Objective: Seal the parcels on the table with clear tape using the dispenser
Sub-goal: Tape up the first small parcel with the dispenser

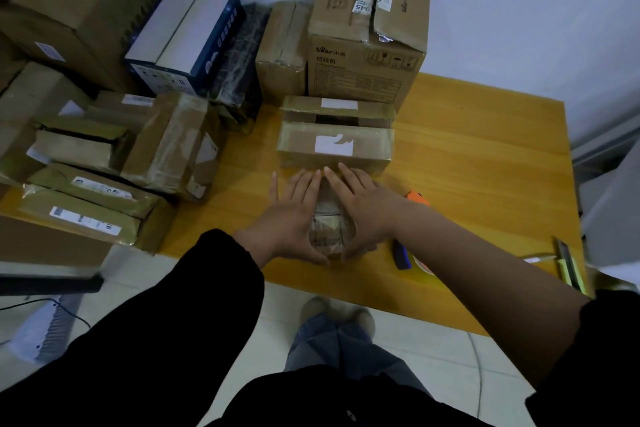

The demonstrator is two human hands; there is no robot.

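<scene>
A small tape-wrapped brown parcel (327, 225) lies near the front of the yellow wooden table (467, 156). My left hand (294, 215) lies flat against its left side, fingers straight and pointing away from me. My right hand (363, 208) presses its right side the same way. Behind my fingertips sits a long parcel (334, 146) with a torn white label. The tape dispenser (408, 253), with orange and blue parts, lies on the table under my right forearm and is mostly hidden.
A taller carton (367, 35) with loose top flaps stands at the back. Several taped parcels (114, 163) are piled on the left, beside a blue-and-white box (187, 35). A yellow utility knife (569, 265) lies at the table's right front edge.
</scene>
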